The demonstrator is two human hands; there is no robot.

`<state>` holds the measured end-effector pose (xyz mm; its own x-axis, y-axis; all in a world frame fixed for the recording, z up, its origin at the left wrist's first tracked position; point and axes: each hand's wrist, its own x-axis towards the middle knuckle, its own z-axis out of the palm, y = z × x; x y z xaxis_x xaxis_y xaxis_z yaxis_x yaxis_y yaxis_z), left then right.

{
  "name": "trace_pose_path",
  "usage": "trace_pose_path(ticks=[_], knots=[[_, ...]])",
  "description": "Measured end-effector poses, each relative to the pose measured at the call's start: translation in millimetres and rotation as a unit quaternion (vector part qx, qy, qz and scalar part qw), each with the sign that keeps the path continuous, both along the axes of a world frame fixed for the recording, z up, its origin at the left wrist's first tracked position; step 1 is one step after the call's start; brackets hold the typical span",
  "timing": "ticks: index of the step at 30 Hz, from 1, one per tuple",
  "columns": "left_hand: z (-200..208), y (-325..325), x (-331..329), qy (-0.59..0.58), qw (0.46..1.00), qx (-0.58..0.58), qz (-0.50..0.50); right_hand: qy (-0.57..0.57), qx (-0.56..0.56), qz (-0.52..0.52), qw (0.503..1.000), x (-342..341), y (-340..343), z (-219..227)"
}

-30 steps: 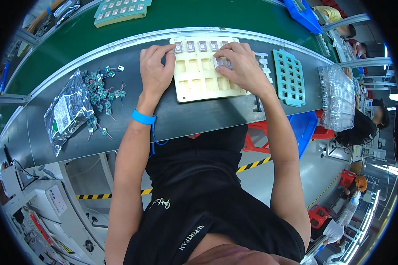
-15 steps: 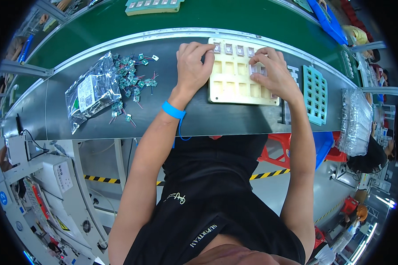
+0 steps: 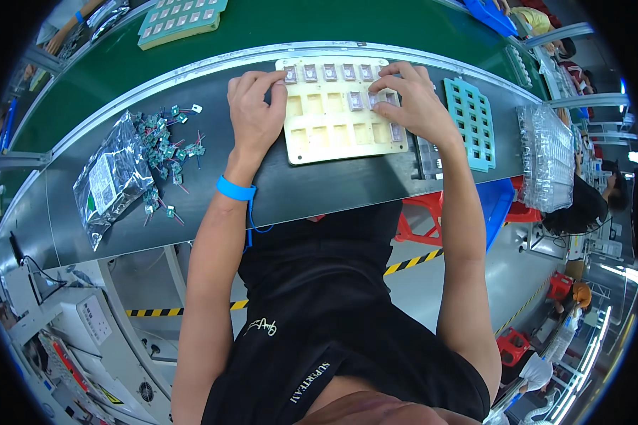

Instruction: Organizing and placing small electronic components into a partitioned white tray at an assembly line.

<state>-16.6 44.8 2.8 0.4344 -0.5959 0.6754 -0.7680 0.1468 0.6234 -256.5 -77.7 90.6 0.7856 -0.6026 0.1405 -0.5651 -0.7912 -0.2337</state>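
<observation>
A cream tray (image 3: 326,151) with rows of square pockets lies between my hands. Small clear-and-pinkish square parts (image 3: 329,72) fill the visible pockets of its far row. Another square part (image 3: 356,101) sits in the middle row, left of my right fingertips. My left hand (image 3: 257,110) is at the far left corner, thumb and forefinger closed in around the corner pocket; what they grip is hard to see. With bent thumb and forefinger, my right hand (image 3: 420,106) pinches a square part in the middle row, partly hiding it. One more part shows in the near right pocket.
Left on the dark worktop are a silvery bag (image 3: 113,180) and a heap of small green circuit boards with wires (image 3: 166,149). To the right stand a teal pocketed tray (image 3: 470,124) and stacked clear plastic trays (image 3: 548,159). A green conveyor belt (image 3: 276,32) runs beyond, carrying a filled teal tray (image 3: 181,21).
The view has swung, so tray and bag appear further left. My right hand has shifted right along the middle row, uncovering a square part there. My left hand stays at the far left corner.
</observation>
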Motion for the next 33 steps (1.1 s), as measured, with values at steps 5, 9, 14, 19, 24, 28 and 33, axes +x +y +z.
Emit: trace_pose_path(ticks=[5,9,14,19,24,28,33], knots=[[3.3,4.2,-0.1,-0.005,1.000,0.025,0.011,-0.001,0.029,-0.012,1.000,-3.6,1.7,-1.6],[3.0,3.2,-1.1,-0.009,1.000,0.021,0.014,0.003,0.015,-0.026,1.000,-4.3,4.9,-4.2],[0.5,2.1,0.5,-0.009,1.000,0.011,0.015,-0.064,0.003,0.016,0.998,8.6,9.5,-9.1],[0.5,3.0,0.9,-0.023,0.999,0.024,0.021,-0.041,0.019,0.016,0.999,14.5,11.6,-16.2],[1.1,2.1,-0.1,-0.016,1.000,0.017,0.015,-0.020,0.029,0.004,0.999,17.3,12.8,-9.7],[2.9,4.3,0.0,-0.003,1.000,0.014,0.023,-0.058,0.020,-0.020,0.998,-2.0,4.0,-0.9],[3.9,3.6,-0.3,-0.007,1.000,0.007,0.020,-0.020,0.043,-0.047,0.998,-21.5,-6.5,-3.1]])
